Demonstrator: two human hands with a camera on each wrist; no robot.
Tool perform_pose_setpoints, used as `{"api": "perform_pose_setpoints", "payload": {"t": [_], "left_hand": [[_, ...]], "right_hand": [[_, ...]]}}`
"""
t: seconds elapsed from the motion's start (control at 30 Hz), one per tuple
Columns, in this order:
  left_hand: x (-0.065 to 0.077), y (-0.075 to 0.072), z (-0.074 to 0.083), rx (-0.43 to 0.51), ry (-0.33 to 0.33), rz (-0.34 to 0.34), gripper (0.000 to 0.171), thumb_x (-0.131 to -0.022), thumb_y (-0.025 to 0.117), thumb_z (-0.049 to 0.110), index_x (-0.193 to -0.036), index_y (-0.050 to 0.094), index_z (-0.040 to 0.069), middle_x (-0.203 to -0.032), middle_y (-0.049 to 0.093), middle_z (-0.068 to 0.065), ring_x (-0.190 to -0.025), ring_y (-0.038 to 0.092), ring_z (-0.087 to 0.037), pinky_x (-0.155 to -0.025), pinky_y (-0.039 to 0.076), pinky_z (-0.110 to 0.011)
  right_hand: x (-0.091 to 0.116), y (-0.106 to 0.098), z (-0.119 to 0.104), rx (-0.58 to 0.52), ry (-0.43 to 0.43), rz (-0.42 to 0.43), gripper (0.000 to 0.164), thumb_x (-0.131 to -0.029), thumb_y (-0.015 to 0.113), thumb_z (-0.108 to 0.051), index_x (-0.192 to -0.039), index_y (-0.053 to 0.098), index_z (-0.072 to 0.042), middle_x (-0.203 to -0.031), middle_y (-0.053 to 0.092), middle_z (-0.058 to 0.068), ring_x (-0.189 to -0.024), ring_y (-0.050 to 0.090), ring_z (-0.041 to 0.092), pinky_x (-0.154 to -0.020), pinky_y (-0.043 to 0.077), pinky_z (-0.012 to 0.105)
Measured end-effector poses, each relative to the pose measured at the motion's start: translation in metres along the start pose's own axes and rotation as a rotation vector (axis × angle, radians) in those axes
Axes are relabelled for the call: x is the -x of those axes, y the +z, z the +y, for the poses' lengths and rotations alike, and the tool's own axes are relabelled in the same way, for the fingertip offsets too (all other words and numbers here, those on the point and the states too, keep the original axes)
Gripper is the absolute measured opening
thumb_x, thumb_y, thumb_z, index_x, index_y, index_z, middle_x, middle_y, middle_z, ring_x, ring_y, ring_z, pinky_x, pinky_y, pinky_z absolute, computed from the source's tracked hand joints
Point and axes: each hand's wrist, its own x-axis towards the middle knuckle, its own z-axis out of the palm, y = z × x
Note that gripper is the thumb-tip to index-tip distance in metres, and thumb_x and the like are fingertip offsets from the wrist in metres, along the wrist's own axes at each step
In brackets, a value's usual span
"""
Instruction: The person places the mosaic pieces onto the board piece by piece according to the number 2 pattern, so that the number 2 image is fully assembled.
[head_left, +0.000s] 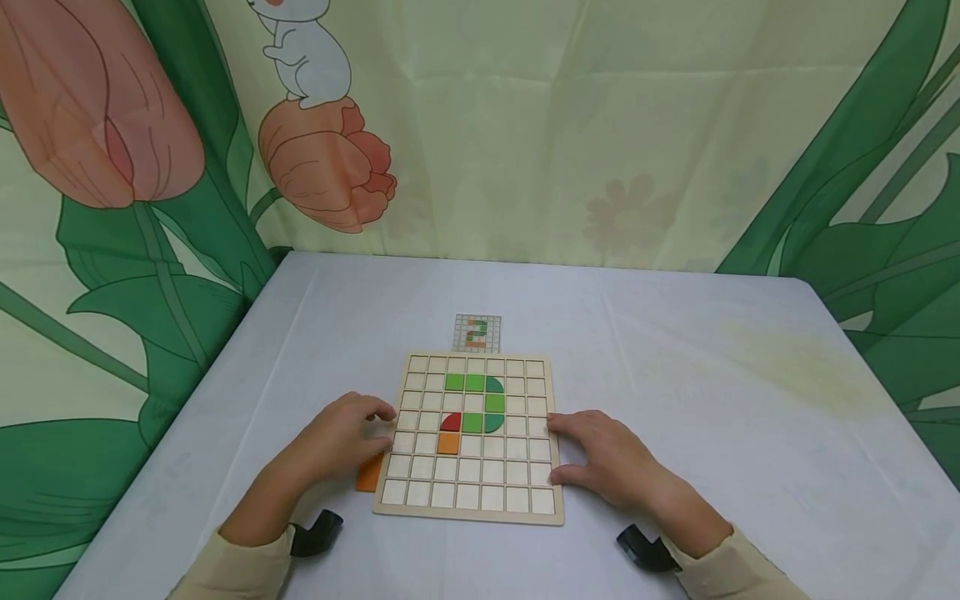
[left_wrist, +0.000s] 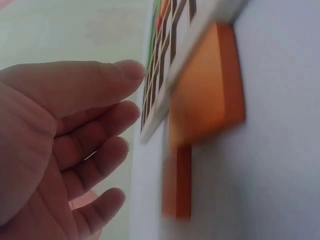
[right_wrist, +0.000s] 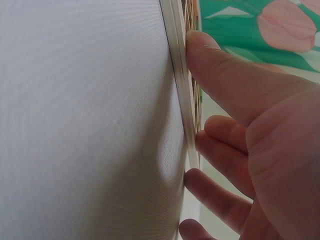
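Note:
A wooden grid board (head_left: 468,498) lies flat on the table, holding several green square tiles (head_left: 495,403), two dark green rounded tiles (head_left: 493,385), a red rounded tile (head_left: 452,422) and an orange square tile (head_left: 448,443). My left hand (head_left: 341,437) is at the board's left edge, its fingers loosely bent and holding nothing. By its thumb, loose orange pieces (left_wrist: 200,90) lie beside the board, partly hidden in the head view. My right hand (head_left: 611,454) touches the board's right edge with thumb and fingertips (right_wrist: 197,42), gripping no tile.
A small printed pattern card (head_left: 477,333) lies just beyond the board's far edge. A white cloth (head_left: 675,358) covers the table. Behind it hangs a curtain (head_left: 525,125) with tulips and a rabbit. Each wrist wears a black device (head_left: 317,533).

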Motion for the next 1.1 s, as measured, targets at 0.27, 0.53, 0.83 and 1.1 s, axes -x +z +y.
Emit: {"api": "perform_pose_setpoints", "payload": {"t": [0.27,0.53,0.83,1.1], "left_hand": [[0.013,-0.008,-0.018,0.014,0.008,-0.04,0.042,-0.078,0.087,0.016,-0.116,0.07,0.009,-0.114,0.065,-0.002,-0.111,0.058,-0.028,-0.095,0.048,-0.047],[0.025,-0.007,-0.025,0.018,0.07,-0.072,0.062,-0.067,0.094,0.017,-0.121,0.066,0.006,-0.12,0.064,-0.002,-0.117,0.053,-0.03,-0.1,0.044,-0.049],[0.031,-0.002,-0.024,-0.01,0.051,-0.05,0.068,-0.067,0.093,0.017,-0.126,0.062,0.005,-0.124,0.062,-0.004,-0.116,0.054,-0.027,-0.098,0.046,-0.048],[0.031,-0.001,-0.02,-0.026,0.004,-0.049,0.067,-0.07,0.091,0.015,-0.129,0.061,0.004,-0.127,0.061,-0.006,-0.116,0.054,-0.027,-0.098,0.047,-0.047]], "right_hand": [[0.0,-0.001,-0.002,0.003,0.017,-0.014,0.063,-0.083,0.08,-0.042,-0.134,0.061,-0.009,-0.137,0.06,0.008,-0.124,0.053,0.033,-0.1,0.042,0.053],[0.0,-0.001,-0.002,0.007,0.017,-0.011,0.062,-0.083,0.079,-0.042,-0.133,0.062,-0.01,-0.137,0.06,0.008,-0.124,0.054,0.032,-0.1,0.042,0.052],[0.0,-0.001,-0.002,0.012,0.025,-0.014,0.063,-0.083,0.08,-0.039,-0.134,0.061,-0.009,-0.137,0.06,0.008,-0.125,0.053,0.033,-0.102,0.041,0.052],[-0.001,-0.001,-0.002,0.005,0.012,-0.012,0.062,-0.083,0.08,-0.041,-0.133,0.061,-0.01,-0.136,0.06,0.008,-0.124,0.053,0.033,-0.101,0.042,0.052]]}}
